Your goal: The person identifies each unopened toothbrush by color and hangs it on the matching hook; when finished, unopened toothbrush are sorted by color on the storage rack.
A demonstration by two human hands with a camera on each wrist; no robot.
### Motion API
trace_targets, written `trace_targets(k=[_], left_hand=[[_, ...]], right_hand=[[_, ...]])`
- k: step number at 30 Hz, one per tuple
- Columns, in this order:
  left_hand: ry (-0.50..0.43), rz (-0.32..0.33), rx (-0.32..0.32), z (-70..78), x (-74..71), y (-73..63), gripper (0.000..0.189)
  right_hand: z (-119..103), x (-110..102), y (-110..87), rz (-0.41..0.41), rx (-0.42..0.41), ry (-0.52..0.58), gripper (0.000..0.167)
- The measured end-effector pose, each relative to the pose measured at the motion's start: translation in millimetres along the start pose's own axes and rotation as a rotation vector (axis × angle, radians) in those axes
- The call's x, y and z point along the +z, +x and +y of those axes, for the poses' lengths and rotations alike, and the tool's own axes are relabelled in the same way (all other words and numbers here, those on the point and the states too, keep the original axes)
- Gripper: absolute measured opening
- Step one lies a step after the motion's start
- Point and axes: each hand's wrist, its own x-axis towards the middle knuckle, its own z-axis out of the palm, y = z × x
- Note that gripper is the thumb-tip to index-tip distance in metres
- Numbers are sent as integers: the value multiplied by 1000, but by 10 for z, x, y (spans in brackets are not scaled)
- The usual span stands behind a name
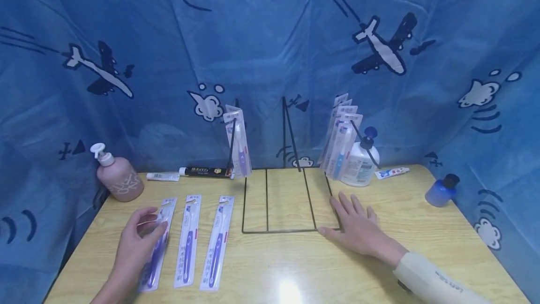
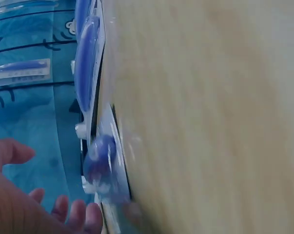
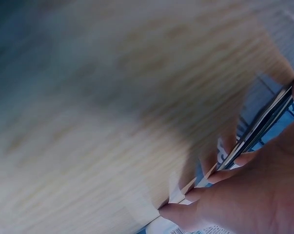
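Observation:
My left hand (image 1: 134, 244) is over the leftmost packaged toothbrush (image 1: 155, 264), its thumb and forefinger arched around the upper half of the pack. The left wrist view shows the thumb and fingers spread apart beside the pack (image 2: 104, 161). To its right lie two more purple packaged toothbrushes, a middle one (image 1: 188, 252) and a right one (image 1: 217, 252). My right hand (image 1: 358, 226) rests with straight, spread fingers on the table, at the right side of the black wire rack's base (image 1: 278, 231). Toothbrush packs hang from the rack: purple (image 1: 241, 154) at left, blue (image 1: 341, 154) at right.
A pink pump bottle (image 1: 122, 179) stands at the left. Behind the packs lie a white tube (image 1: 162, 177) and a black toothpaste box (image 1: 206, 172). At the right are a white pump bottle (image 1: 358, 165), a small tube (image 1: 392, 172) and a blue bottle (image 1: 440, 193). Blue curtain surrounds the table.

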Motion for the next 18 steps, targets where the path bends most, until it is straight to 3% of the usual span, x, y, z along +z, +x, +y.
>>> trace_targets(k=[5,11,14,18], left_hand=[[91,-3,-50,-90,-100,-12,72],[271,-115,-105,-179,-180,-17,95],[326,-160,-113,-201,-207,-27,92],[375,-173,-137,-208,-237,-14,80]], right_hand=[[-9,2,-3,-3,5,0,102],[-20,17,1,3,1,0,101],[-26,17,4,9,-6,-2,101],[-19,14,4,17,-3,-12,101]])
